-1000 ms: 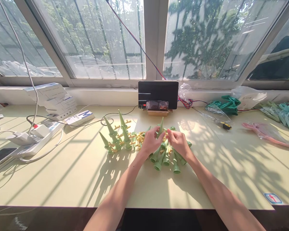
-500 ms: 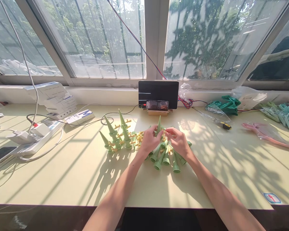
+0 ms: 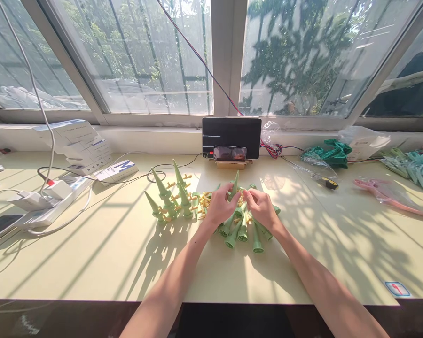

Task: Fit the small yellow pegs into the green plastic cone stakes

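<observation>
Two hands meet at one green cone, above the middle of the desk

We see the left hand closed around a green cone, with its tip upward and its lower part hidden by the fingers. The right hand is just beside it, thumb and forefinger drawn together in a pinch; whether a small piece is between them, we cannot tell. Both hands are over the middle of the desk, nearer to its far edge than to its near edge.

Toward the left edge from the hands, we find four standing cones, upright, with small yellow pegs sticking out of their sides. Yellow pieces lie in a pile beside the left hand. Below the hands, toward the near edge, loose cones lie with their open ends facing us.

From this, we judge that the step in hand is handwork at the lower part of the held cone, perhaps around a peg. The next move, in our opinion, calls for a steady left grip and a fine, well aligned touch from the right fingertips, without pushing the loose cones.
</observation>
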Action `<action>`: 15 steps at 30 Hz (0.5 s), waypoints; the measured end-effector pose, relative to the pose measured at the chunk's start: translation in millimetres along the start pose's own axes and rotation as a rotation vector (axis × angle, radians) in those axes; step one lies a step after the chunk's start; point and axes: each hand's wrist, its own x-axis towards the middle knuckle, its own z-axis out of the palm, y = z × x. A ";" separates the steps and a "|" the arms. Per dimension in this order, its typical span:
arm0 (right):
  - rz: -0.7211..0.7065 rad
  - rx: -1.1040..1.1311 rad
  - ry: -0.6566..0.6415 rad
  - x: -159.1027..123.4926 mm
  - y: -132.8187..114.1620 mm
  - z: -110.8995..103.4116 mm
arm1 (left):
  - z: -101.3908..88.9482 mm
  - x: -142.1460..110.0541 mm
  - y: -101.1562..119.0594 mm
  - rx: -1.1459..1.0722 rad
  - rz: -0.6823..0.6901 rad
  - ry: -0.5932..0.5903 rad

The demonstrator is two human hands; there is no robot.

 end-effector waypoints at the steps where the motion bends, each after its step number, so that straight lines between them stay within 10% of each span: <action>1: 0.007 -0.001 -0.002 0.0 0.1 0.2 | 0.1 -0.1 -0.1 -0.004 0.003 -0.004; 15: 0.008 0.096 -0.017 -0.4 -1.1 -2.1 | -2.8 1.7 1.8 -0.009 -0.090 0.041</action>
